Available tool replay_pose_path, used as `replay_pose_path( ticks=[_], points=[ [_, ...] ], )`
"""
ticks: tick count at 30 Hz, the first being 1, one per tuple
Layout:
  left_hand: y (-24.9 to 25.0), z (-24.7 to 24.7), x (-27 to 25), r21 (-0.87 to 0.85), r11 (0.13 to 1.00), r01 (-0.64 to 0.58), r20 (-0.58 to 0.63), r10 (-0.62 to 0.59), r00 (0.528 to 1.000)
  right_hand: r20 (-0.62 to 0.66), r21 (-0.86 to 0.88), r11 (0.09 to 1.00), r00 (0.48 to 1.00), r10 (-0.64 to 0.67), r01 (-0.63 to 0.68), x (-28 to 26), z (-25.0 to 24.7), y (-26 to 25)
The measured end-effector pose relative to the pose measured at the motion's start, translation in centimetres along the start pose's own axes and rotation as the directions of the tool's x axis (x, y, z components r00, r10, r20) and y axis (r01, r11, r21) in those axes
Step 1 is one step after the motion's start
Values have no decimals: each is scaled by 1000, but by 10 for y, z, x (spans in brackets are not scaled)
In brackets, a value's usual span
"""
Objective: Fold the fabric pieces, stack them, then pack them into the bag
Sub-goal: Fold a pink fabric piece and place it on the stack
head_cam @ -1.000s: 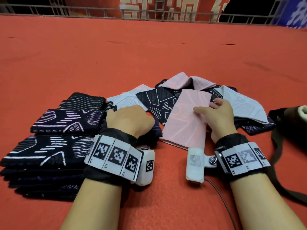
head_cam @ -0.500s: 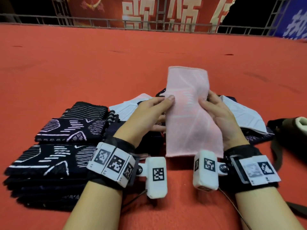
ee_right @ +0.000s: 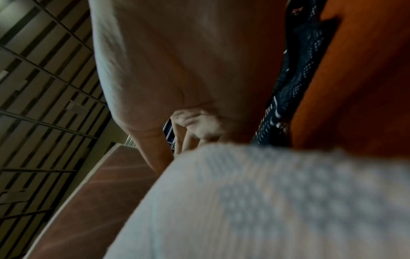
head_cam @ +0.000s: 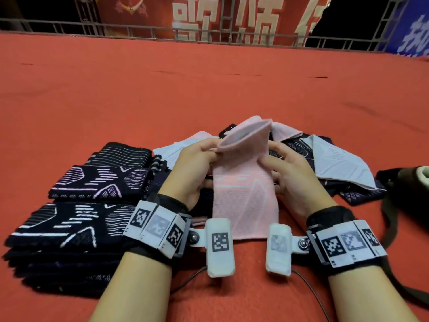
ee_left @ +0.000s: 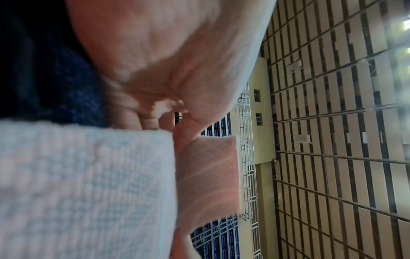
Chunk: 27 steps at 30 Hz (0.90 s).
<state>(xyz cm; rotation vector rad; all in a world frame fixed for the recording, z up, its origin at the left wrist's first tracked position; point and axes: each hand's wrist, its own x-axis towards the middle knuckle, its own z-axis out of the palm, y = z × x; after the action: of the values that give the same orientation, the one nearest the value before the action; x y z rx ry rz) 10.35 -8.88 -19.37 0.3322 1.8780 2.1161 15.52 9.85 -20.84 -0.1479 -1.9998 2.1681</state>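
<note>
A pink fabric piece point(head_cam: 245, 196) is held up between both hands over the red table, its top end bent over toward me. My left hand point(head_cam: 197, 163) pinches its left edge near the bent top. My right hand point(head_cam: 287, 177) grips its right edge, fingers behind the cloth. In the left wrist view the pink fabric point(ee_left: 208, 175) shows past the thumb; in the right wrist view the pink fabric point(ee_right: 95, 201) runs below the palm. Folded dark patterned pieces form a stack point(head_cam: 69, 231) at the left. Unfolded pieces point(head_cam: 336, 163) lie behind the hands. A dark bag point(head_cam: 408, 189) sits at the right.
The red table point(head_cam: 209, 89) stretches far ahead to a metal railing point(head_cam: 209, 33) with banners behind. A second folded dark pile point(head_cam: 102, 180) lies behind the near stack. The bag's strap point(head_cam: 394, 270) trails along the right forearm. Thin cables run from the wrist cameras.
The pink piece was lifted off the table and held upright by both hands; now its top end has been bent over toward me, and the left hand's grip has shifted up to that top edge.
</note>
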Motion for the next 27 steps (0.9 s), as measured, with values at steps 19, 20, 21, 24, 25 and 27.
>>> replay_pose_path(
  ticks=[19, 20, 21, 24, 25, 27],
  points=[
    [-2, 4, -1, 63, 998, -29, -58, 32, 998, 92, -99, 991, 991, 99, -90, 1, -2, 3],
    [-1, 4, -1, 54, 998, -25, -72, 29, 997, 96, -107, 993, 993, 68, -57, 0, -1, 5],
    [-1, 4, 0, 40, 999, -14, -82, 17, 996, 76, -82, 996, 997, 30, -24, 0, -1, 6],
    [1, 2, -1, 49, 998, 37, -30, -35, 999, 16, 42, 998, 999, -48, 48, 0, -1, 4],
    [2, 2, -2, 81, 996, 46, 0, -46, 999, 6, 47, 997, 998, -57, 57, 1, -1, 3],
    [1, 3, -4, 133, 990, 37, 28, -41, 999, 0, 35, 999, 999, -36, 36, 2, -1, 4]
  ],
)
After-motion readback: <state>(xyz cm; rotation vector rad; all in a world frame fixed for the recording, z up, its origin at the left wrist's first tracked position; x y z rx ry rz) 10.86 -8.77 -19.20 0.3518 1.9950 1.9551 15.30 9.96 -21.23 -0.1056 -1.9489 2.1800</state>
